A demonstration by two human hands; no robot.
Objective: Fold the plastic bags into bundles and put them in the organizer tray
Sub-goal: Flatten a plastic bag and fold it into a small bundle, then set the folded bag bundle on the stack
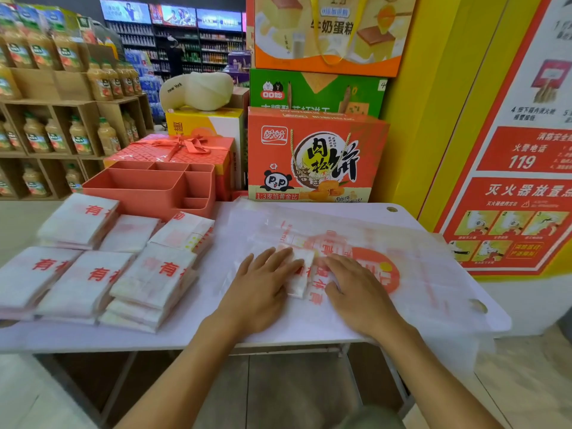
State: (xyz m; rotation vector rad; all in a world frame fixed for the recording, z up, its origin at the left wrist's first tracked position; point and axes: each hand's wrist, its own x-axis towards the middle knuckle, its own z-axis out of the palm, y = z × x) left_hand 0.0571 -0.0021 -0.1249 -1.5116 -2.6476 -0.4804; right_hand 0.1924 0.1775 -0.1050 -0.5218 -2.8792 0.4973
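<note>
Fingers straight, the left hand [263,286] and right hand [356,289] pressed flat on a small rectangular folded bundle [301,274], seemingly part of the filmy translucent bag [411,243].

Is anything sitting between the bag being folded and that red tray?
Yes: stacks of folded bags lie right before the organizer tray, left of the plastic bag; the way over them looks open.

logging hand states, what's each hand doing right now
Left hand: open, fingers flat on the folded part of the plastic bag.
Right hand: open, pressing flat on the same bag.
</note>
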